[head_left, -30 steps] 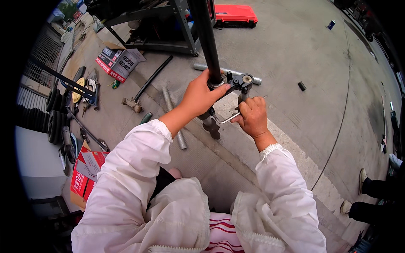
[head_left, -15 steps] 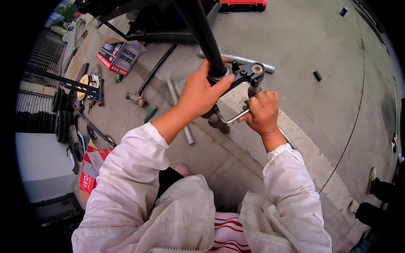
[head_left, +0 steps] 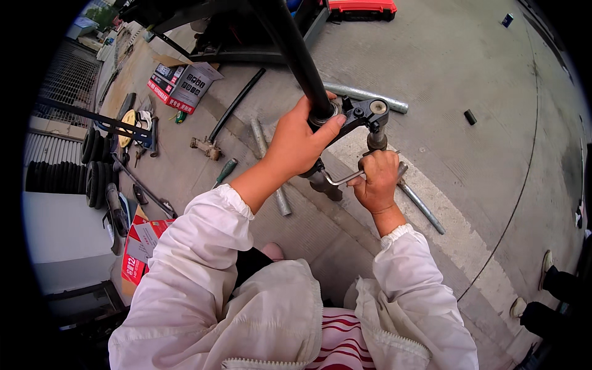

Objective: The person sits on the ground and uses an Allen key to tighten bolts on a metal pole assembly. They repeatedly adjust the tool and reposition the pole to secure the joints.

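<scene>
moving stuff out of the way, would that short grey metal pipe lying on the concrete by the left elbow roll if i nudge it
Probably yes: the grey pipe is a plain round tube lying flat on smooth concrete, so a sideways push would likely roll it. It looks like rigid metal, so likely stiff and fairly heavy.

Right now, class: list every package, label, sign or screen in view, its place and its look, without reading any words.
Cardboard box: upper left on the concrete, open flap, red, white and dark panels.
Second box: left, beside the left sleeve, red and white, partly hidden.
Red case: top edge, flat.
No screens or signs.
</scene>
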`<move>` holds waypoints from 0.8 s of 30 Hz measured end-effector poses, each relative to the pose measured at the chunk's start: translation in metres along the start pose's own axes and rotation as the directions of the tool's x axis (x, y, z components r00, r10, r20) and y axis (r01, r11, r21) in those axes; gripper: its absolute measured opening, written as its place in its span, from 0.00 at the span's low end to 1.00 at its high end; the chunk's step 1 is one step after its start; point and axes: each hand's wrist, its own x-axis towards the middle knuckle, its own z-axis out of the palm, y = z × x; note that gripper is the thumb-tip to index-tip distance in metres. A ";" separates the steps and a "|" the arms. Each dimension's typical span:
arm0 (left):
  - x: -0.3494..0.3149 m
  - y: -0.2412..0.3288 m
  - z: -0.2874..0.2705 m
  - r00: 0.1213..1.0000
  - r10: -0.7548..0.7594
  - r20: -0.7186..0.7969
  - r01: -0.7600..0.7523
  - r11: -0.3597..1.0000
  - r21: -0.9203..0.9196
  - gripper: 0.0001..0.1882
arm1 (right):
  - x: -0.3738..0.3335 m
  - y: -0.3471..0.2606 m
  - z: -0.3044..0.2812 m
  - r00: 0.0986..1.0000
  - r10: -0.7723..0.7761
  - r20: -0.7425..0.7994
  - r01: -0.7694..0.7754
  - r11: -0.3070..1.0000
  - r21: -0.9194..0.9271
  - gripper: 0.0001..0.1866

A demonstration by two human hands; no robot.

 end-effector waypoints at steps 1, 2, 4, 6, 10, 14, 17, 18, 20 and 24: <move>-0.001 0.000 0.000 1.000 -0.021 0.003 0.021 1.000 0.020 0.23 | 0.002 -0.002 -0.008 0.999 -0.003 0.046 0.003 1.000 0.010 0.32; -0.003 0.001 0.000 1.000 0.007 0.001 -0.007 1.000 0.017 0.23 | 0.003 -0.005 -0.016 0.992 -0.005 0.129 0.003 1.000 0.017 0.31; -0.005 0.000 0.001 0.999 0.029 -0.013 -0.029 0.999 0.040 0.23 | 0.005 -0.012 -0.030 0.987 0.041 0.155 -0.049 0.997 0.052 0.29; -0.008 0.000 0.003 0.998 0.059 -0.028 -0.057 0.997 0.049 0.24 | 0.009 -0.022 -0.033 0.995 0.097 -0.019 -0.096 0.993 0.065 0.29; -0.012 0.003 0.007 0.994 0.099 -0.049 -0.095 0.993 0.075 0.24 | 0.024 -0.028 -0.020 0.242 0.968 -0.065 -0.849 0.243 0.469 0.30; -0.015 0.007 0.007 0.996 0.085 -0.037 -0.081 0.993 0.085 0.24 | 0.034 -0.021 -0.025 -0.022 0.814 0.581 -0.228 -0.570 0.790 0.16; -0.017 0.008 0.008 0.995 0.094 -0.037 -0.091 0.992 0.087 0.24 | 0.039 -0.021 -0.027 0.100 0.855 0.509 -0.276 -0.467 0.840 0.11; -0.018 0.009 0.009 0.993 0.106 -0.044 -0.102 0.992 0.079 0.24 | 0.039 -0.021 -0.028 0.128 0.876 0.466 -0.315 -0.410 0.856 0.11; -0.020 0.010 0.011 0.990 0.132 -0.051 -0.127 0.988 0.083 0.24 | 0.042 -0.020 -0.024 0.120 0.889 0.441 -0.309 -0.389 0.868 0.12; -0.026 0.015 0.014 0.990 0.139 -0.034 -0.135 0.985 0.106 0.25 | 0.044 -0.007 -0.023 0.106 0.830 0.548 -0.300 -0.499 0.813 0.10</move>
